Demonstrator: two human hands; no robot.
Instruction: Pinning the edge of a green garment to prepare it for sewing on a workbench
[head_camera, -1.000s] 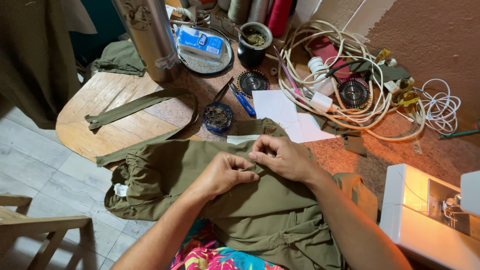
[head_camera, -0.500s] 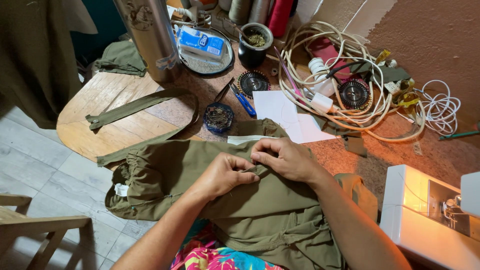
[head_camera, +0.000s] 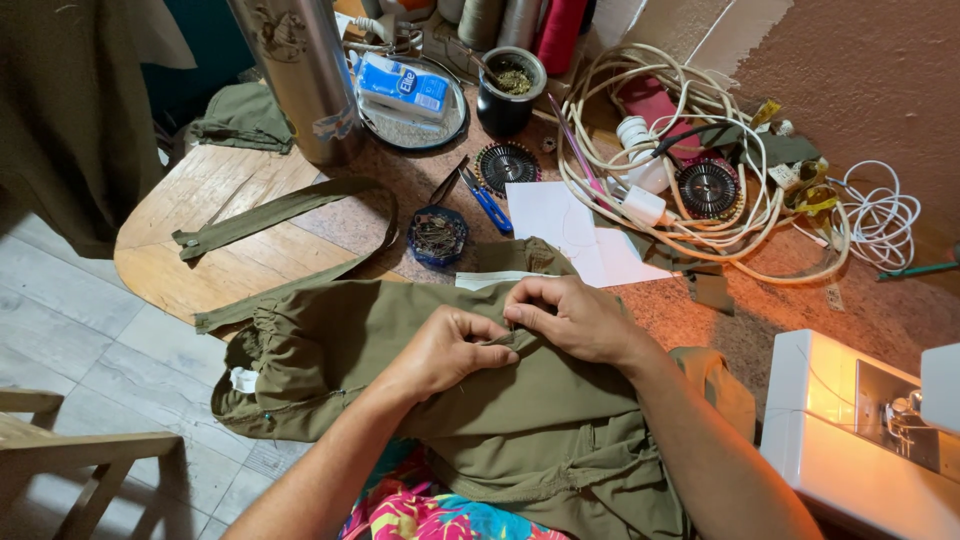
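An olive green garment (head_camera: 360, 350) lies across my lap and the near edge of the table. My left hand (head_camera: 445, 350) pinches a fold of its cloth between thumb and fingers. Just to the right, touching it, my right hand (head_camera: 570, 318) pinches the same fold. Whether a pin or needle is between the fingers is hidden. A small round blue tin of pins (head_camera: 437, 236) sits just beyond the garment, with blue-handled scissors (head_camera: 487, 203) beside it.
A white sewing machine (head_camera: 860, 440) stands at the right. Tangled cream cables (head_camera: 690, 170), white paper (head_camera: 560, 225), a steel flask (head_camera: 300, 75), a tray (head_camera: 410, 120), a dark cup (head_camera: 508, 92) and an olive strap (head_camera: 270, 215) lie beyond. A wooden chair (head_camera: 60, 450) is lower left.
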